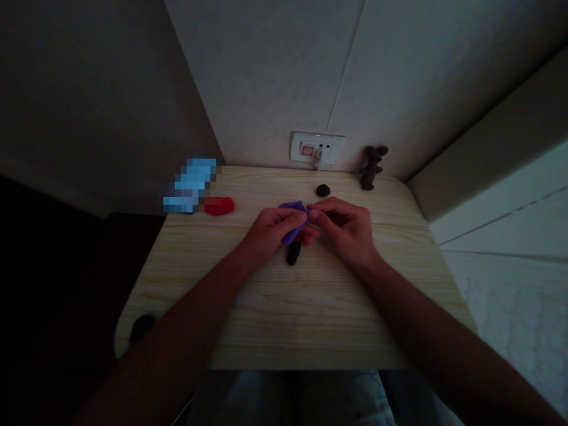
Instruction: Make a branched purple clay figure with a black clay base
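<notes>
Above the middle of the table, my left hand [275, 231] grips a piece of purple modelling clay [290, 234], the thumb lying across it. My right hand [344, 228] pinches the clay's right end between thumb and forefinger. Both hands meet there, and the fingertips partly hide the clay's shape. Just below the purple piece is a short black lump [293, 253], seemingly on the tabletop. Beyond the hands sits a rounded black lump [323, 190].
A red lump [220, 206] lies at the back left beside a pixelated blue phone-like shape [190, 183]. A dark figurine [371, 168] stands at the back right. Behind the wooden table [310, 319], a plug sits in the wall socket [318, 149]. Another dark round thing [142, 328] is front left.
</notes>
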The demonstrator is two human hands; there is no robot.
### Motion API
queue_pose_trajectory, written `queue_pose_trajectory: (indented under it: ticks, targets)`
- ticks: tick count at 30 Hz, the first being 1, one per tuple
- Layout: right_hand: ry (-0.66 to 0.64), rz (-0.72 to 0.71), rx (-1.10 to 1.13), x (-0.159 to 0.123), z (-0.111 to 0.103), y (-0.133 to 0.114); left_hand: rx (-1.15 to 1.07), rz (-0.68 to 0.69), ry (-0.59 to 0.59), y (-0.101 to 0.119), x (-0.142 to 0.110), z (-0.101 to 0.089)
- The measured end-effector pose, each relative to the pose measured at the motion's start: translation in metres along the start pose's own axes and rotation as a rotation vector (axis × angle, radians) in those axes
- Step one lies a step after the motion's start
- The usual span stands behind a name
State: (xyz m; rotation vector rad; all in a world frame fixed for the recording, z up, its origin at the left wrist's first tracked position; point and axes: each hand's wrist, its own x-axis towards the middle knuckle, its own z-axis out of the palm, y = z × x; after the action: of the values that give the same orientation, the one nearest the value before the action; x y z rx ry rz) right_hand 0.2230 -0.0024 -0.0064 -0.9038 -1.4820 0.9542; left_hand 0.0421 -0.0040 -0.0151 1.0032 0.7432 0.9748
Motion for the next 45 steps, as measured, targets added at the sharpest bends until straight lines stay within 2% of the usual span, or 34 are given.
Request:
queue_pose_trajectory:
  ticks: [8,17,29,34,38,45]
  targets:
    - [0.034,-0.121,-0.094,-0.003,0.001,0.000,-0.048,-0.019,0.005,0.002,0.001,0.002]
    - [-0.029,-0.255,-0.261,-0.004,0.000,-0.008,-0.069,0.001,0.039,0.004,0.001,0.003]
    - [-0.028,-0.175,-0.165,-0.004,-0.001,-0.003,0.103,0.123,0.014,0.003,0.001,-0.006]
    - [-0.074,-0.315,-0.332,-0.004,-0.002,-0.011,0.113,0.142,0.020,0.005,-0.001,-0.002]
    - [-0.064,-0.425,-0.419,-0.005,-0.002,-0.014,0.085,0.158,0.044,0.005,0.000,-0.001]
    - [-0.063,-0.494,-0.479,-0.005,-0.002,-0.013,0.124,0.195,0.107,0.006,0.000,-0.002]
